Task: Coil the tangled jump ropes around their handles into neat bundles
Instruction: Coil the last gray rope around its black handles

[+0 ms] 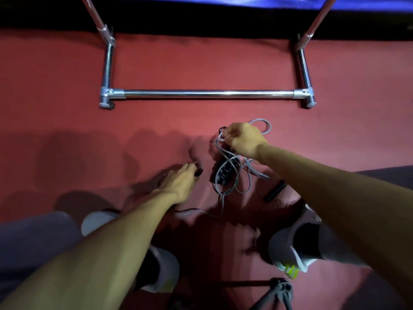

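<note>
Nearest, the left hand (178, 184) reaches to a small dark piece (198, 172) on the red floor (156, 121); blur hides whether it grips. Beyond, the right hand (243, 139) pinches grey loops of the tangled jump ropes (257, 174), probably to lift them free from the black handles (224, 173).

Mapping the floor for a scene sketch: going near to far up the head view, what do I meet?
Nearest first: tripod, right shoe, left hand holding a handle, right hand gripping the rope tangle, steel bar, blue mat.
</note>
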Available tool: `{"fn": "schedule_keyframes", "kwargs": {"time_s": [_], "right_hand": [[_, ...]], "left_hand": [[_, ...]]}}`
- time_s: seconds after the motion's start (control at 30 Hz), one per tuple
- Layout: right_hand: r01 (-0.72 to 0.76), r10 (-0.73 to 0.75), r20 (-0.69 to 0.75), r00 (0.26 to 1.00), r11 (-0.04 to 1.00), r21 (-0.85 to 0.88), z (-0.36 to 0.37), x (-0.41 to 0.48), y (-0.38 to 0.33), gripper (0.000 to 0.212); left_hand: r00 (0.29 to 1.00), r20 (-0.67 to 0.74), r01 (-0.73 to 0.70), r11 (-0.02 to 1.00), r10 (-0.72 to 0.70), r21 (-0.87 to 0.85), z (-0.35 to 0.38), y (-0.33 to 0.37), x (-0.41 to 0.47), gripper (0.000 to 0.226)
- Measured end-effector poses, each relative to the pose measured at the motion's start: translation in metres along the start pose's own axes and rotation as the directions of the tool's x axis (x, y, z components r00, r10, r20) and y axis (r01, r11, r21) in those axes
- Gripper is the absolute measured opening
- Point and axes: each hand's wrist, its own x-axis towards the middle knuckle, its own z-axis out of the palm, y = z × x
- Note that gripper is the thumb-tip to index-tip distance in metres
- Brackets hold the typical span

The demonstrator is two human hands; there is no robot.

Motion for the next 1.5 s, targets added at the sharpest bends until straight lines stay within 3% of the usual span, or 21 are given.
{"fn": "schedule_keyframes", "kwargs": {"time_s": [0.1, 0.17, 0.27, 0.37, 0.53, 0.63, 0.73, 0.83, 0.9, 1.0, 1.07, 1.13, 1.2, 1.3, 1.5], "right_hand": [[0.080, -0.078, 0.032, 0.996, 0.994, -0.076, -0.016, -0.010, -0.018, 0.031], [0.167, -0.150, 0.098, 0.984, 0.967, -0.195, -0.035, -0.018, -0.032, 0.041], [0.232, -0.216, 0.097, 0.972, 0.949, -0.212, -0.068, -0.032, -0.049, 0.046], [0.269, -0.275, -0.003, 0.962, 0.946, -0.183, -0.098, -0.042, -0.065, 0.044], [0.360, -0.369, -0.064, 0.927, 0.925, -0.121, -0.139, -0.062, -0.085, 0.047], [0.417, -0.409, -0.112, 0.905, 0.907, 0.054, -0.155, -0.077, -0.095, 0.048], [0.472, -0.457, -0.139, 0.879, 0.874, 0.111, -0.166, -0.083, -0.107, 0.031], [0.499, -0.499, -0.056, 0.865, 0.866, -0.001, -0.169, -0.085, -0.119, 0.004], [0.498, -0.500, -0.006, 0.866, 0.865, -0.063, -0.167, -0.089, -0.124, 0.010], [0.463, -0.459, -0.079, 0.885, 0.885, 0.044, -0.167, -0.095, -0.125, 0.013], [0.445, -0.417, -0.182, 0.891, 0.881, 0.159, -0.172, -0.099, -0.126, 0.012], [0.447, -0.372, -0.268, 0.889, 0.832, 0.329, -0.178, -0.104, -0.129, 0.012], [0.462, -0.332, -0.326, 0.885, 0.713, 0.528, -0.183, -0.110, -0.136, 0.013], [0.508, -0.273, -0.432, 0.860, 0.549, 0.664, -0.195, -0.119, -0.146, 0.010], [0.496, -0.205, -0.453, 0.868, 0.308, 0.812, -0.212, -0.134, -0.152, 0.011]], "left_hand": [[0.996, -0.076, 0.011, 0.955, -0.035, -0.298, -0.029, 0.014, -0.002, 0.019], [0.998, -0.050, -0.002, 0.858, -0.027, -0.513, -0.055, 0.027, -0.009, 0.015], [0.995, -0.095, -0.083, 0.747, 0.027, -0.660, -0.100, 0.054, -0.026, 0.009], [0.974, -0.207, -0.213, 0.703, 0.095, -0.678, -0.146, 0.085, -0.046, 0.013], [0.895, -0.418, -0.378, 0.767, 0.158, -0.519, -0.223, 0.131, -0.087, 0.021], [0.852, -0.484, -0.442, 0.767, 0.198, -0.465, -0.257, 0.152, -0.115, 0.022], [0.794, -0.561, -0.515, 0.750, 0.234, -0.416, -0.274, 0.165, -0.132, 0.025], [0.722, -0.667, -0.616, 0.609, 0.184, -0.499, -0.282, 0.176, -0.140, 0.027], [0.681, -0.713, -0.684, 0.490, 0.165, -0.540, -0.285, 0.184, -0.142, 0.025], [0.671, -0.734, -0.703, 0.403, 0.105, -0.586, -0.286, 0.188, -0.143, 0.013], [0.672, -0.739, -0.684, 0.414, 0.039, -0.601, -0.285, 0.184, -0.140, 0.004], [0.685, -0.729, -0.645, 0.450, -0.018, -0.617, -0.284, 0.179, -0.138, 0.015], [0.711, -0.701, -0.604, 0.467, -0.051, -0.646, -0.281, 0.177, -0.139, 0.017], [0.739, -0.672, -0.570, 0.482, -0.053, -0.665, -0.274, 0.178, -0.141, 0.013], [0.770, -0.632, -0.482, 0.727, 0.086, -0.488, -0.253, 0.176, -0.131, 0.023]]}}
